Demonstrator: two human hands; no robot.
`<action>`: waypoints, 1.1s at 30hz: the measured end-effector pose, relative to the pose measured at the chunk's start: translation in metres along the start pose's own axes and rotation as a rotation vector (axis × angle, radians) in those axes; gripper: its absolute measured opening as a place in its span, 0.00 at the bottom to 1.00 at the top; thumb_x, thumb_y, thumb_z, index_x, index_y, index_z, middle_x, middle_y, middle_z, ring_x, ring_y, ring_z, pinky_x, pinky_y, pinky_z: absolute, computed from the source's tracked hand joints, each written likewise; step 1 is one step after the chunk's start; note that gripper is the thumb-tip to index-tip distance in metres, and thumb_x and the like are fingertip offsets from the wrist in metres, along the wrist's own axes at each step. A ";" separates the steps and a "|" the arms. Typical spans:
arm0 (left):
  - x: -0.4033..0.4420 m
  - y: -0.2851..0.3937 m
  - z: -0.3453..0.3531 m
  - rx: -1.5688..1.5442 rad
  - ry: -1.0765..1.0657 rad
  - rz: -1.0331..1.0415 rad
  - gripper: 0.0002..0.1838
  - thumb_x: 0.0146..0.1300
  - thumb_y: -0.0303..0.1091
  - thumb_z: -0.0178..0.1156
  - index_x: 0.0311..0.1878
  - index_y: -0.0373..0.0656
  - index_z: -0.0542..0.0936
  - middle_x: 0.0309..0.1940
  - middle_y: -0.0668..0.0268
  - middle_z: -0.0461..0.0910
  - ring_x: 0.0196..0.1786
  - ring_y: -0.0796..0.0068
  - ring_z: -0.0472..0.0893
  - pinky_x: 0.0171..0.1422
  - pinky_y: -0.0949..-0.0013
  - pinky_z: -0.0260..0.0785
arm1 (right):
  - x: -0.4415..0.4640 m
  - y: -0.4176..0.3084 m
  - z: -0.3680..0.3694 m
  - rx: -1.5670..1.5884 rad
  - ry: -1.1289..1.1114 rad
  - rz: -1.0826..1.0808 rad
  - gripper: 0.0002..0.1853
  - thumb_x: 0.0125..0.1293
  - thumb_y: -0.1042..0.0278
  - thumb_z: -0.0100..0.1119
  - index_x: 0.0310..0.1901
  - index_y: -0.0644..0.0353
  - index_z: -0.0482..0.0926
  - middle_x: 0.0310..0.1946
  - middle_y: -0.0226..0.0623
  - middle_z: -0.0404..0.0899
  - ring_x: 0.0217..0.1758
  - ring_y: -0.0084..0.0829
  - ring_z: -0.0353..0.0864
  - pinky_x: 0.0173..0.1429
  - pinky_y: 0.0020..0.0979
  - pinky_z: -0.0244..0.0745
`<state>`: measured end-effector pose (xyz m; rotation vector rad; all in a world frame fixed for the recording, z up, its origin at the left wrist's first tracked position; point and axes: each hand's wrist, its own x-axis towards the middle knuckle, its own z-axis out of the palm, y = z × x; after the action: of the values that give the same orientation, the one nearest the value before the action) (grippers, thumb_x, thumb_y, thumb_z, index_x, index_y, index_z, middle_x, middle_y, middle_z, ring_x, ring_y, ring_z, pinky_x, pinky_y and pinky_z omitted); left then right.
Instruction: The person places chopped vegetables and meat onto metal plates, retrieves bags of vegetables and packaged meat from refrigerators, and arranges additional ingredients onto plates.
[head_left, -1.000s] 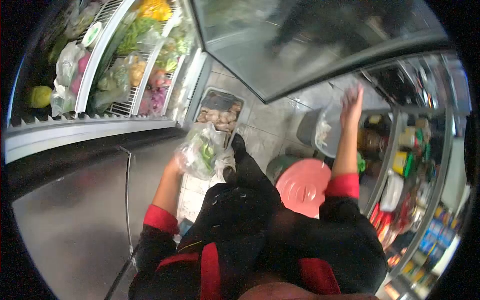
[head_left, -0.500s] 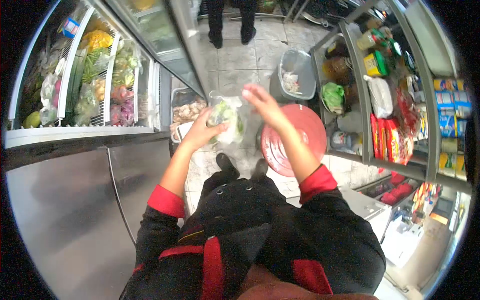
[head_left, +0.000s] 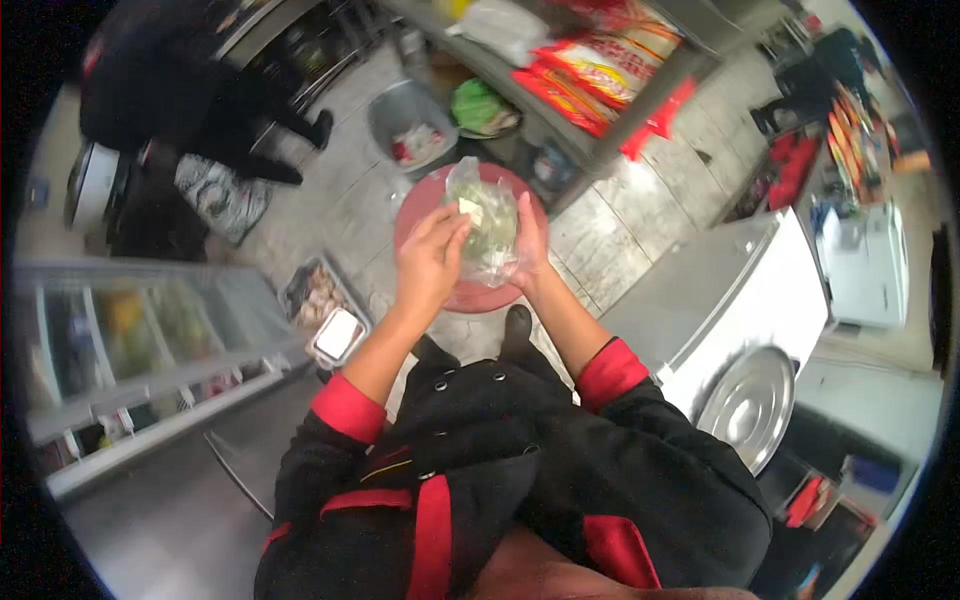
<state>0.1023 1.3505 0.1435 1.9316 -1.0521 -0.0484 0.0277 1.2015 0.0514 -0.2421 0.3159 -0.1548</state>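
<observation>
The clear plastic bag of greens (head_left: 495, 250) is held up between both hands in front of the person's waist, over the round reddish lid (head_left: 413, 210). The right hand (head_left: 532, 240) grasps the bag along its right side, the thumb lying upward along the edge; the fingers beneath are mostly hidden. The left hand (head_left: 432, 255) has its fingertips gathered against a pale patch on the bag's near face; whether they pinch the plastic or only press on it cannot be told.

The film looks thin and loose, so a sharp tug from the left fingertips could plausibly split it. If the right hand's hold slackened, the bag might slide down onto the lid, or some greens might spill. Whether its mouth is open is unclear.

Near the lid stands a grey bin (head_left: 380, 130) with scraps inside; a bag dropped wide to that side could end up among them. Close by the left forearm, a tub of brownish produce (head_left: 315, 290) sits on the floor, with a white rectangular item (head_left: 338, 334) at its near end. A dark shoe (head_left: 518, 325) is planted just below the lid, where a careless step might knock it. Farther out, a co-worker in dark clothes (head_left: 170, 110) stands at the upper left.
</observation>
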 end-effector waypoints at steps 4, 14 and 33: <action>0.027 0.073 0.070 -0.294 -0.100 -0.093 0.09 0.68 0.32 0.62 0.44 0.35 0.84 0.34 0.63 0.84 0.36 0.71 0.82 0.42 0.68 0.74 | -0.067 -0.074 -0.038 0.081 -0.035 -0.095 0.49 0.66 0.20 0.37 0.70 0.60 0.67 0.65 0.45 0.74 0.66 0.44 0.76 0.71 0.47 0.70; 0.083 0.167 0.131 -1.234 -0.234 -0.300 0.10 0.78 0.39 0.50 0.45 0.44 0.76 0.36 0.71 0.73 0.40 0.82 0.74 0.47 0.73 0.69 | -0.154 -0.152 -0.122 0.199 0.032 -0.224 0.51 0.61 0.18 0.46 0.70 0.58 0.69 0.66 0.45 0.74 0.69 0.45 0.73 0.73 0.52 0.65; 0.048 0.088 0.118 -0.288 -1.491 -0.186 0.15 0.63 0.29 0.61 0.52 0.35 0.82 0.41 0.68 0.84 0.46 0.80 0.78 0.53 0.71 0.71 | -0.201 -0.152 -0.152 0.080 -0.076 -0.280 0.41 0.55 0.54 0.63 0.71 0.61 0.65 0.64 0.51 0.74 0.65 0.53 0.76 0.69 0.51 0.71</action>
<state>0.0261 1.2163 0.1553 1.5260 -1.5748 -1.8371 -0.2275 1.0614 0.0091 -0.2113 0.1986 -0.4333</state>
